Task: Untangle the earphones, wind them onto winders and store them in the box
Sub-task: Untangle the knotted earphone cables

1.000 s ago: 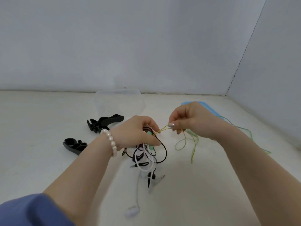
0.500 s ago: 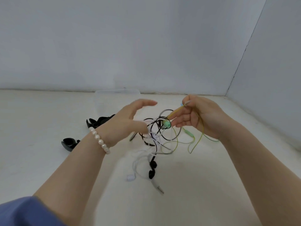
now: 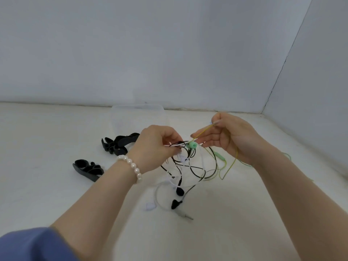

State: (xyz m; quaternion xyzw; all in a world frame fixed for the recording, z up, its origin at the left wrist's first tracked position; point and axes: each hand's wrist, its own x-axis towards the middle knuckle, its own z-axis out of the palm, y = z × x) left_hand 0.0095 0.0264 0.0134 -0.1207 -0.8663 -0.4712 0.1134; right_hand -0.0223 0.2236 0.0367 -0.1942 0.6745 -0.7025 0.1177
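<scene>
Two hands raised, left hand pinching tangled earphones, right hand pinching yellow-green cable

Single view: head-worn wide-angle cam, facing fwd and down. Close on both forearms above the table, wall corner at far right. No 2nd view to overlap.

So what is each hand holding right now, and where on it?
Right hand pinches the yellow-green cable just above the green earbud. Left hand pinches black and white cables at the tangle's top.
</scene>
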